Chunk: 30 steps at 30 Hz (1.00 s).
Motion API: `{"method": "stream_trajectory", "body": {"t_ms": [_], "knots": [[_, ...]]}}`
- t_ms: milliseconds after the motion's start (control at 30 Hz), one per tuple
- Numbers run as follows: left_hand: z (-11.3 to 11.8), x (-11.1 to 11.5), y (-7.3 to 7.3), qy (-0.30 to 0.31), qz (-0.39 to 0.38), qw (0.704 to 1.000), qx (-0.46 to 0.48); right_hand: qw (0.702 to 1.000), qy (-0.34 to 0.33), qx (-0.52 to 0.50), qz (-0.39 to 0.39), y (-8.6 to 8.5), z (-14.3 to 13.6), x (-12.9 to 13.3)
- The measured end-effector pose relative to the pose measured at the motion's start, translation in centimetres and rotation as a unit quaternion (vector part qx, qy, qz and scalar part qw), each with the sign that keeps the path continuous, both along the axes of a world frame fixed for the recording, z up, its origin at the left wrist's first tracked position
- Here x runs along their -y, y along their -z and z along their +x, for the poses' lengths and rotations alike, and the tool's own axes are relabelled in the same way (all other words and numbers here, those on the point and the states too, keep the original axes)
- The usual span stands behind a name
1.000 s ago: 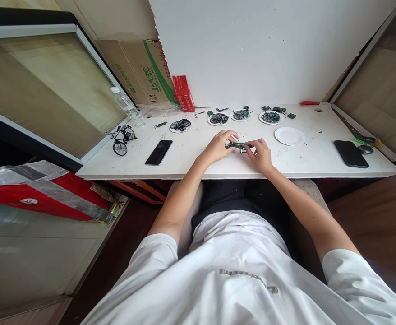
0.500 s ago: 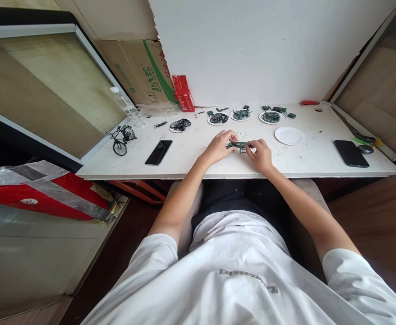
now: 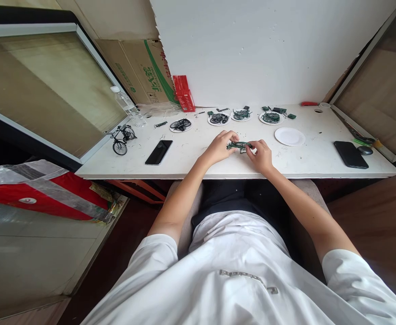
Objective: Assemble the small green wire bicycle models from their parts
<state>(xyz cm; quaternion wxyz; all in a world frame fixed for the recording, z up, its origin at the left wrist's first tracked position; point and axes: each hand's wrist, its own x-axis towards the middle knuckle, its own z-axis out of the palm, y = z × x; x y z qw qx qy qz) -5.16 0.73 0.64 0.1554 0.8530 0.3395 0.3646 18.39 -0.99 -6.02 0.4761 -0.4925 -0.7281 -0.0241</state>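
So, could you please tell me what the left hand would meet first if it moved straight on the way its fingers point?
The left hand would first push against the small green part at its fingertips; the right hand probably comes next, though depth is hard to judge here.

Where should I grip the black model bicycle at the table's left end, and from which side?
I'd pinch the black model bicycle at mid-frame, from above, once the left hand is free of the green part. The bicycle stands upright with nothing over it; its narrow frame sits between two wheels whose spokes look thin.
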Motion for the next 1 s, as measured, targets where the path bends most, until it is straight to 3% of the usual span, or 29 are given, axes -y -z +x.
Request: {"method": "stream_trajectory", "body": {"t_ms": [467, 733, 1000], "knots": [[0.2, -0.4, 0.6, -0.037, 0.056, 0.998, 0.002, 1.0, -0.004, 0.003, 0.0, 0.1, 0.2, -0.3], [0.3, -1.2, 1.3, -0.002, 0.091, 0.995, -0.03, 1.0, -0.007, -0.016, -0.017, 0.1, 0.1, -0.3], [0.3, -1.9, 2.2, -0.008, 0.084, 0.996, -0.028, 0.999, -0.014, -0.024, -0.042, -0.3, 0.0, 0.0]]}}
